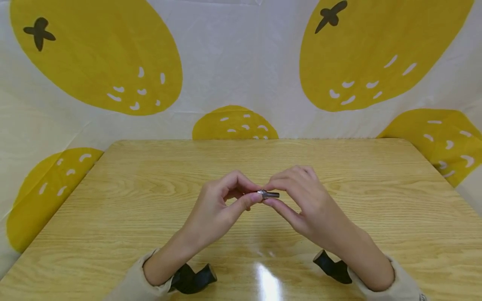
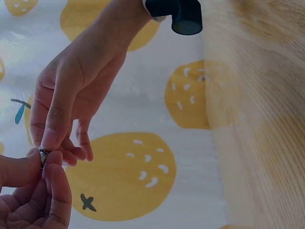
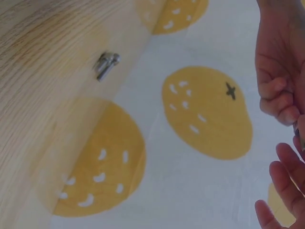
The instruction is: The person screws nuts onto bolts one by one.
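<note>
In the head view a small metal bolt [image 1: 272, 195] lies level between both hands, its bare shaft pointing right and its thicker, ringed part at the left. My left hand [image 1: 222, 207] pinches the thicker end between thumb and fingers. The thumb and forefinger of my right hand [image 1: 308, 202] pinch it close beside the left fingertips. In the left wrist view my left hand [image 2: 38, 195] and right hand [image 2: 81, 90] meet at the bolt [image 2: 43, 155], mostly covered by fingers. The right wrist view shows left hand [image 3: 281, 71] and right hand [image 3: 288, 181] at its edge.
Small metal pieces [image 3: 107, 64], one with a straight shaft, appear over the table in the right wrist view. The wood-grain table [image 1: 150, 167] ends at a cloth [image 1: 241, 54] with yellow fruit prints. Black wrist mounts [image 1: 193, 279] hang at both cuffs.
</note>
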`<state>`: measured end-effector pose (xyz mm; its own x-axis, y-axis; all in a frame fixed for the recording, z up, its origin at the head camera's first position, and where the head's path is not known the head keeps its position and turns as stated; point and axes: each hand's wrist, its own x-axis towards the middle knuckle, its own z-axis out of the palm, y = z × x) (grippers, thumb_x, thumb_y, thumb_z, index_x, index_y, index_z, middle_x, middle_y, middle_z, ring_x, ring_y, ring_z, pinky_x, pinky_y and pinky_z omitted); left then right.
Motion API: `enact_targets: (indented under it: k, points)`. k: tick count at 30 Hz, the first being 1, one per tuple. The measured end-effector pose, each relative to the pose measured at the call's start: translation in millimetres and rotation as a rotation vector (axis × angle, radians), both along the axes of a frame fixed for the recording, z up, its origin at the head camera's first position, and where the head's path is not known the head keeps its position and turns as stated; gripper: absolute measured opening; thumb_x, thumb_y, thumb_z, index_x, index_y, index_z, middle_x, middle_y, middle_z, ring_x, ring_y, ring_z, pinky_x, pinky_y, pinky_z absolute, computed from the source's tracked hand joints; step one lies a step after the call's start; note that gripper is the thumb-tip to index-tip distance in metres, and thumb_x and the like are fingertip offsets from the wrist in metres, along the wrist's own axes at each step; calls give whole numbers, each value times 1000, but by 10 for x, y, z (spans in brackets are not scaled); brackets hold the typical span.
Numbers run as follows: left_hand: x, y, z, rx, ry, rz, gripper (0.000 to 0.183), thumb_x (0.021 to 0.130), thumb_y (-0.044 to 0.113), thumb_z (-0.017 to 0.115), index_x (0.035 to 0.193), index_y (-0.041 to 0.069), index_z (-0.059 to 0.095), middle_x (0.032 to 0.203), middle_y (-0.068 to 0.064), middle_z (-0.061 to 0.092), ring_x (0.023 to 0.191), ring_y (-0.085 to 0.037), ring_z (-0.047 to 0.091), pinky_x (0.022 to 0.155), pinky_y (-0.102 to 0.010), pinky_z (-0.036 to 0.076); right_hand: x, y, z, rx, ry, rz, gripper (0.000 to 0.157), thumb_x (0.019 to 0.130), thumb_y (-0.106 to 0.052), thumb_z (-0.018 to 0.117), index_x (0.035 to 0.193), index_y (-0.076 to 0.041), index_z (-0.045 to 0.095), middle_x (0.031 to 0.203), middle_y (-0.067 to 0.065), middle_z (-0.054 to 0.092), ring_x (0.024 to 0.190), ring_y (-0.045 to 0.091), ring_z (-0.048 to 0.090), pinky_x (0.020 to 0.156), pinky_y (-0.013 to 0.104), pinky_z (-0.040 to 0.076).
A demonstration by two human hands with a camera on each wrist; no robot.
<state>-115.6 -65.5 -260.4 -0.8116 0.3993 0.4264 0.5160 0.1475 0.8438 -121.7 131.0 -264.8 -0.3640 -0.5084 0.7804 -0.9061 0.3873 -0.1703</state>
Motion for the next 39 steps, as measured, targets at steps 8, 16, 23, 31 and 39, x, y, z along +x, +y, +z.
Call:
enact_targets:
  k: [8,16,23,31,39]
  points:
    - [-3,-5,5,1,-25,-4,8,87,7,64,93,4,62,88,-7,68,64,-13,60,60,-27,54,-23,-12,-24,36,37,-16,31,98,-30,46,96,-3,63,93,4,63,89,19,55,81,34,38]
    - [-46,-42,8,-42,-72,37,8,87,9,64,94,5,62,85,-5,67,64,-15,59,58,-26,52,-44,5,-54,63,-56,-56,37,98,-36,44,102,-3,62,98,3,63,94,19,55,84,35,38]
    - [-300,-225,-69,-101,-89,145,10,87,11,65,95,5,63,87,-8,69,66,-13,59,57,-24,51,-133,81,-105,83,-111,-97,36,97,-35,47,107,-4,61,105,4,64,103,20,55,89,38,40]
    - [-673,-464,-253,-280,-147,244,11,86,16,68,92,8,64,88,-6,69,73,-17,64,64,-25,54,-194,202,-208,152,-167,-127,25,89,-22,63,108,-6,62,113,6,62,109,21,54,98,41,38]
    - [-896,-629,-530,-513,-220,283,10,85,15,68,87,7,63,83,-6,65,74,-16,57,64,-25,47,-195,322,-333,181,-162,-135,26,92,-27,59,105,-5,63,111,7,63,105,21,55,94,40,39]
